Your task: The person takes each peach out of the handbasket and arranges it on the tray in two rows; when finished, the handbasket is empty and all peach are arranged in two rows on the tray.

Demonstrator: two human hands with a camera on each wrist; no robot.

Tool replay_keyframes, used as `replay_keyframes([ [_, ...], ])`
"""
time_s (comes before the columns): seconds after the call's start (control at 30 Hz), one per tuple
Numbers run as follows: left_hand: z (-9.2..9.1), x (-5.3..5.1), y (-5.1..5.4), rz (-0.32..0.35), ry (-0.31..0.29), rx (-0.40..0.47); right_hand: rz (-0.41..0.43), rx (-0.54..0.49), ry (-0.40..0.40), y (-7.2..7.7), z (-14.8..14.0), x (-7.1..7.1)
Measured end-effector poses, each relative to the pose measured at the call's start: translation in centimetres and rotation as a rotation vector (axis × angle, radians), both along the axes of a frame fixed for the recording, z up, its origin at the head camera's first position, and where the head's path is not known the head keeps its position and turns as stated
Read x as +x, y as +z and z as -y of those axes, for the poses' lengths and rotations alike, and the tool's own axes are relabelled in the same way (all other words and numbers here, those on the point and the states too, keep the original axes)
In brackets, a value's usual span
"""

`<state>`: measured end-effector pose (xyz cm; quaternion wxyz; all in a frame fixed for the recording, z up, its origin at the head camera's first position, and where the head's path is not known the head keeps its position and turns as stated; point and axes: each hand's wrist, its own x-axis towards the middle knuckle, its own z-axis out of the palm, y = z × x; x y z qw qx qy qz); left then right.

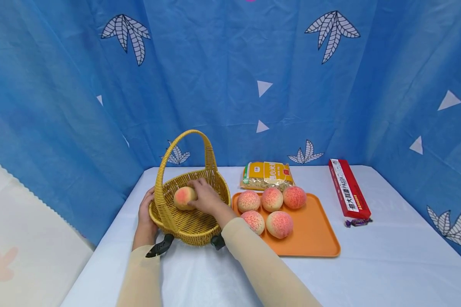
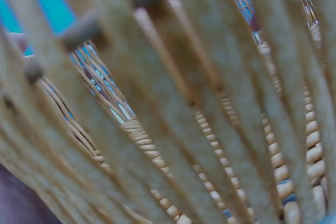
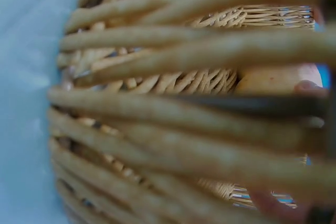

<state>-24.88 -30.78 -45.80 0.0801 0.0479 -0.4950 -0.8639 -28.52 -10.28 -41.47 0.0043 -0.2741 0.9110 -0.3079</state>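
Note:
A gold wicker basket (image 1: pixel 196 240) with a tall arched handle stands on the left part of the table. My left hand (image 1: pixel 145 209) holds its left side at the rim, with some of the fingers hidden by the weave. Inside the basket my right hand (image 1: pixel 207 198) grips a peach (image 1: pixel 184 198), pale with a pink blush; the fingers lie on its right side. Close weave (image 2: pixel 157 108) fills the left wrist view. Through the strands in the right wrist view, part of the peach (image 3: pixel 273 78) and a fingertip (image 3: pixel 310 87) show.
Right of the basket, an orange tray (image 1: pixel 311 238) bears several pink peaches (image 1: pixel 279 224). Behind it lies a yellow bag of grain (image 1: pixel 268 175). A red pasta box (image 1: pixel 351 189) and a purple wrapped candy (image 1: pixel 358 222) lie farther right. A blue curtain (image 1: pixel 230 85) hangs behind the table.

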Motion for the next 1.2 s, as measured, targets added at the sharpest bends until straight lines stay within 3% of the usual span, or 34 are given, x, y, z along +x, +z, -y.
replay_keyframes([
  [0.23,0.01,-0.04,-0.14,0.008,0.0,0.007,0.014,0.022,0.01,-0.05,-0.06,0.17],
  [0.67,0.2,-0.1,-0.49,0.016,0.0,0.008,0.145,-0.054,0.077,-0.19,-0.23,0.24],
  [0.97,-0.09,0.16,0.16,0.027,-0.005,0.038,0.146,-0.083,0.097,-0.26,-0.17,0.41],
  [1.2,-0.3,0.3,0.42,0.017,-0.01,0.002,0.17,-0.078,0.078,-0.14,-0.23,0.54],
])
